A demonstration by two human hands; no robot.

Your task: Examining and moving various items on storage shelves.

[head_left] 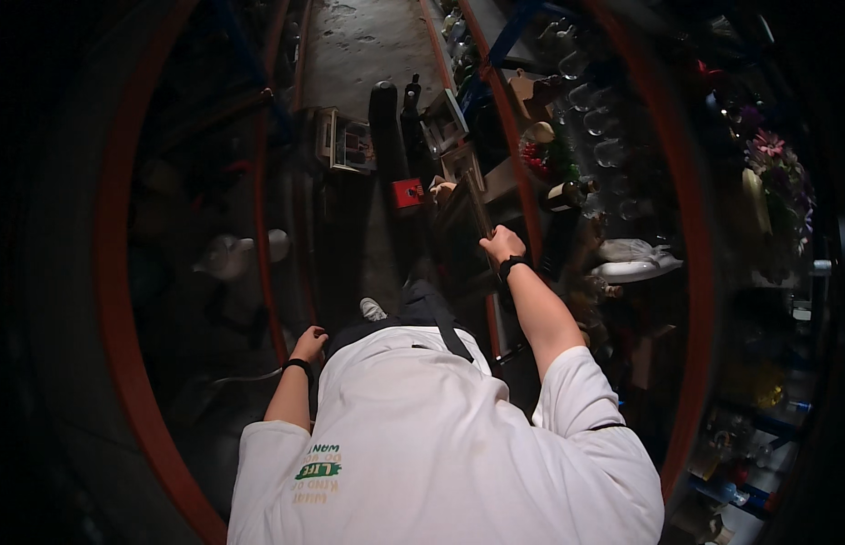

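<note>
My right hand (504,243) is closed on the edge of a dark flat panel with a thin wooden border, which looks like a picture frame (478,207). The frame stands tilted beside the right-hand shelf, and its face is too dark to make out. My left hand (309,345) hangs by my left side, fingers loosely bent and slightly apart, with nothing visible in them. Just beyond the frame, a small red box (407,193) sits low in the aisle, with a crumpled tan piece (442,189) beside it.
Further up the aisle are a tall dark cylinder (384,127), a dark bottle (412,95) and a framed box (344,141). On the right, shelves hold clear glassware (607,153), a white swan-shaped piece (636,265) and artificial flowers (770,145). Orange shelf beams (259,209) line the left.
</note>
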